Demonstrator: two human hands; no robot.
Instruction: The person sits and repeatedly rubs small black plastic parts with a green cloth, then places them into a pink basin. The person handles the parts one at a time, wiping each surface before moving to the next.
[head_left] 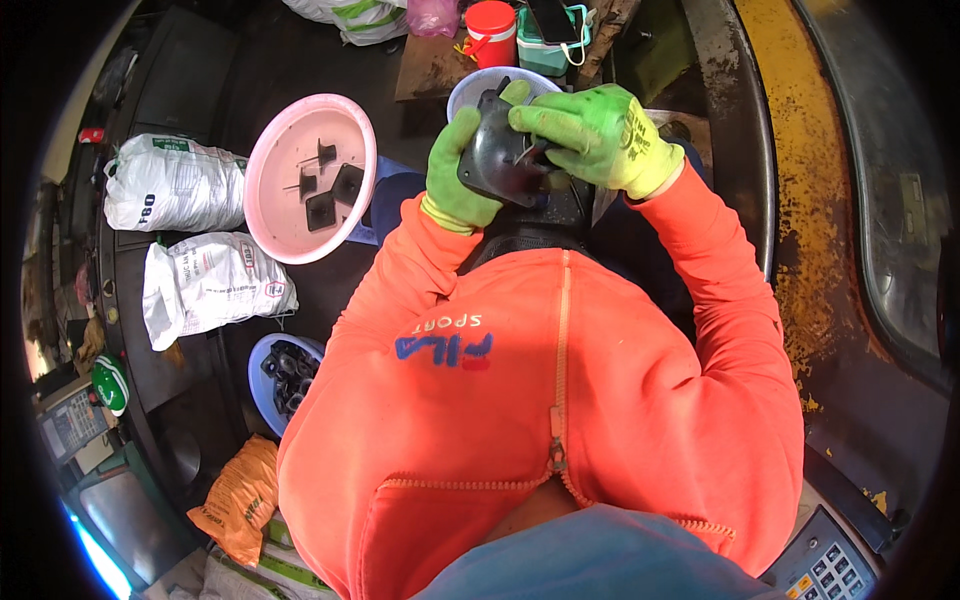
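Holding a dark moulded plastic part (505,152) up in front of the chest, both hands in green work gloves. Left hand (455,170) is wrapped around the part's left edge, thumb over the top, gripping it firm. Right hand (600,135) is closed over the part's right side, fingers (545,122) pressing down onto its upper face where a thin wire or clip shows; can't tell exactly what the fingertips pinch. Hands sit close together, both clamped on the same part. Just beyond them, a white bowl (470,88) is partly hidden behind the part. To the left, a pink basin (275,215) holds a few small dark square pieces (325,195) — my read is that's a small sorted batch so far. Near left, a blue tub (262,360) is loaded with more dark parts (290,375), so plenty looks left to go through. White sacks (170,185) lie far left, an orange bag (242,495) near left. Red-lidded jar (490,32) and a teal box (545,45) sit on the far wooden bench (425,70). Judging by pile sizes: early to mid run.
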